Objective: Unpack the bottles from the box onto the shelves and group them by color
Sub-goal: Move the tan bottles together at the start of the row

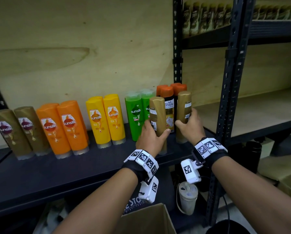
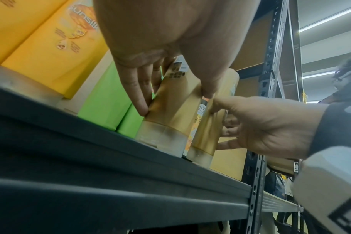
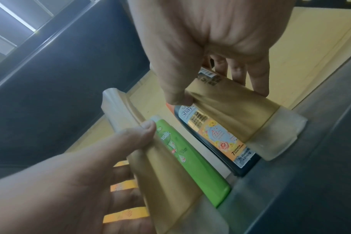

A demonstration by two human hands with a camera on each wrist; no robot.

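Two gold bottles are gripped upright on the shelf (image 1: 94, 168): one (image 1: 158, 119) by the left hand (image 1: 149, 137), one (image 1: 183, 114) by the right hand (image 1: 192, 125), just before the black bottle (image 1: 169, 112). A careless slide could topple the green bottles (image 1: 136, 115) beside it.

The shelf (image 1: 40, 179) is dark grey. On it stand gold bottles (image 1: 14, 132), orange bottles (image 1: 63, 127), yellow bottles (image 1: 106, 119) and green bottles (image 1: 136, 114). The wristbands (image 1: 143, 161) carry black-and-white square patterns.
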